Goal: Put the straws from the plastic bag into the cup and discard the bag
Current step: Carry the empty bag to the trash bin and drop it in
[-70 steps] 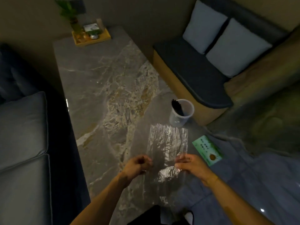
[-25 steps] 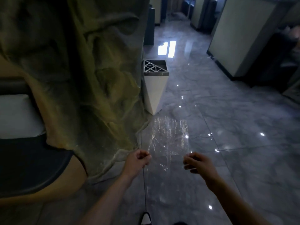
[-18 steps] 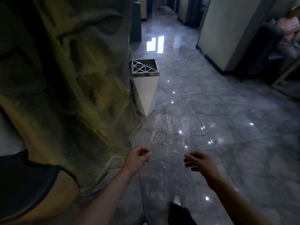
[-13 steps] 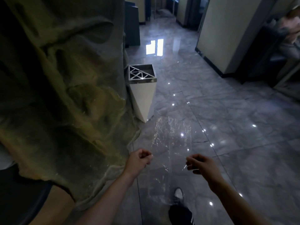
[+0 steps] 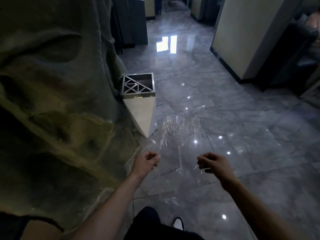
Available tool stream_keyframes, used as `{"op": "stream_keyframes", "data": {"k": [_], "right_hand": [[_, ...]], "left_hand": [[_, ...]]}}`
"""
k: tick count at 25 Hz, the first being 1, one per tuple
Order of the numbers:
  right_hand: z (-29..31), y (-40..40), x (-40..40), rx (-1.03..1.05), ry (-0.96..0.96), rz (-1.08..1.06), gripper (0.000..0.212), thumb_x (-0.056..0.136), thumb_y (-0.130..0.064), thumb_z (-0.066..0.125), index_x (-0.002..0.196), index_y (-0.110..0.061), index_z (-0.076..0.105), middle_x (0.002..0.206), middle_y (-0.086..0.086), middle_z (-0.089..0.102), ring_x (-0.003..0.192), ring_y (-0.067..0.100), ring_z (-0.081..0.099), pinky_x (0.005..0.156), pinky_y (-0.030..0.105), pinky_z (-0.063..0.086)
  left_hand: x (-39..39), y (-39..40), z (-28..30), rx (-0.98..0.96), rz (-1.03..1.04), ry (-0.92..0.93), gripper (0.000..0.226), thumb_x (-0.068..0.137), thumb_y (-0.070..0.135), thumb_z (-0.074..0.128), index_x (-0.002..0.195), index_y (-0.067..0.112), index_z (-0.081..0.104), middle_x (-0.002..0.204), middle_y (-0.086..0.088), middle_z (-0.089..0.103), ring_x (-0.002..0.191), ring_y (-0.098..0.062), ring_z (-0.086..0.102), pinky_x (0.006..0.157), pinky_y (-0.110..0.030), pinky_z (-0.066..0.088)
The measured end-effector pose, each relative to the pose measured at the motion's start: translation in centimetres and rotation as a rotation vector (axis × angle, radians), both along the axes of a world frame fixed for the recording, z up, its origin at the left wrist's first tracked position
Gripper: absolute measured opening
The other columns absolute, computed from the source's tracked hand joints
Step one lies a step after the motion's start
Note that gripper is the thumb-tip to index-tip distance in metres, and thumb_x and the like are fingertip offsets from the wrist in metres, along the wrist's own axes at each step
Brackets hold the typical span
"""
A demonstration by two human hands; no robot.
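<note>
Plastic bag: clear and empty, stretched flat in the air between both hands, above the glossy floor.
Left hand: fingers curled, pinching the bag's left edge.
Right hand: pinching its right edge.
Bin: ahead-left, against the rock wall.

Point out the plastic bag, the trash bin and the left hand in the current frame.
plastic bag (image 5: 180, 135): head view, on the crinkled upper film.
trash bin (image 5: 139, 110): head view, on its pale front wall.
left hand (image 5: 146, 162): head view, on the back of the hand.
</note>
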State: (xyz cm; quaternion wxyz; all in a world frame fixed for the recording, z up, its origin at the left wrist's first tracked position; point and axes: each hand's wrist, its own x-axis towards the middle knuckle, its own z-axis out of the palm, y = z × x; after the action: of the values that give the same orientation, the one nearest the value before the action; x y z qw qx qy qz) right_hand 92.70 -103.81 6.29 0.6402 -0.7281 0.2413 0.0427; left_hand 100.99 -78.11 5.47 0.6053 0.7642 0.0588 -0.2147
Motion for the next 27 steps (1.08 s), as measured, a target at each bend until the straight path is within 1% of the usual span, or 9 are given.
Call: {"op": "stream_keyframes", "data": {"k": [3, 6, 13, 16, 19, 22, 27], "right_hand": [[-0.3, -2.0, 3.4, 0.011, 0.003, 0.002, 0.011, 0.085, -0.023, 0.069, 0.088, -0.012, 0.072, 0.078, 0.006, 0.076, 0.069, 0.014, 0.072, 0.053, 0.017, 0.051], [-1.0, -3.4, 7.2, 0.018, 0.021, 0.004, 0.011, 0.085, -0.024, 0.069, 0.088, -0.014, 0.072, 0.079, 0.005, 0.077, 0.069, 0.014, 0.072, 0.054, 0.017, 0.052], [-1.8, -6.2, 19.0, 0.018, 0.083, -0.043, 0.012, 0.085, -0.025, 0.07, 0.089, -0.015, 0.073, 0.082, 0.008, 0.077, 0.07, 0.017, 0.072, 0.051, 0.017, 0.05], [-1.5, -6.7, 23.7, 0.028, 0.085, -0.067, 0.012, 0.084, -0.027, 0.07, 0.089, -0.016, 0.074, 0.083, 0.007, 0.077, 0.072, 0.018, 0.073, 0.054, 0.019, 0.052], [-1.1, -7.4, 27.6, 0.028, 0.094, -0.09, 0.012, 0.086, -0.026, 0.068, 0.09, -0.017, 0.074, 0.083, 0.005, 0.077, 0.072, 0.017, 0.073, 0.058, 0.021, 0.054], [-1.2, -8.3, 31.0, 0.032, 0.098, -0.127, 0.011, 0.087, -0.025, 0.067, 0.092, -0.016, 0.074, 0.083, 0.006, 0.076, 0.071, 0.016, 0.072, 0.06, 0.022, 0.055], [-1.9, -12.0, 37.3, 0.045, 0.112, -0.161, 0.013, 0.085, -0.024, 0.069, 0.092, -0.015, 0.073, 0.083, 0.007, 0.076, 0.071, 0.019, 0.071, 0.065, 0.029, 0.056]], "left_hand": [[3.6, -2.0, -0.3, -0.017, -0.001, 0.019, 0.01, 0.087, 0.009, 0.068, 0.08, 0.015, 0.064, 0.069, 0.002, 0.066, 0.059, -0.01, 0.059, 0.055, -0.02, 0.046], [7.8, -3.4, -1.3, -0.021, 0.0, 0.043, 0.016, 0.087, 0.006, 0.068, 0.076, 0.017, 0.063, 0.067, 0.002, 0.065, 0.058, -0.011, 0.058, 0.057, -0.023, 0.044], [20.3, -6.0, -2.8, -0.055, -0.038, 0.061, 0.009, 0.088, 0.008, 0.068, 0.082, 0.015, 0.065, 0.071, 0.0, 0.068, 0.058, -0.008, 0.062, 0.059, -0.022, 0.048], [25.7, -6.7, -2.9, -0.055, -0.084, 0.052, 0.007, 0.088, 0.01, 0.068, 0.083, 0.014, 0.066, 0.073, -0.002, 0.069, 0.06, -0.01, 0.065, 0.059, -0.022, 0.051], [30.1, -7.6, -3.1, -0.043, -0.11, 0.051, 0.011, 0.089, 0.009, 0.067, 0.081, 0.016, 0.065, 0.073, -0.004, 0.068, 0.06, -0.011, 0.066, 0.061, -0.025, 0.052], [34.1, -8.9, -3.4, -0.019, -0.135, 0.035, 0.008, 0.088, 0.01, 0.068, 0.083, 0.016, 0.066, 0.072, -0.001, 0.07, 0.058, -0.007, 0.067, 0.06, -0.024, 0.055], [41.1, -12.7, -4.2, -0.027, -0.151, 0.039, 0.011, 0.087, 0.009, 0.069, 0.081, 0.017, 0.066, 0.07, 0.001, 0.069, 0.057, -0.005, 0.066, 0.058, -0.022, 0.054]]}}
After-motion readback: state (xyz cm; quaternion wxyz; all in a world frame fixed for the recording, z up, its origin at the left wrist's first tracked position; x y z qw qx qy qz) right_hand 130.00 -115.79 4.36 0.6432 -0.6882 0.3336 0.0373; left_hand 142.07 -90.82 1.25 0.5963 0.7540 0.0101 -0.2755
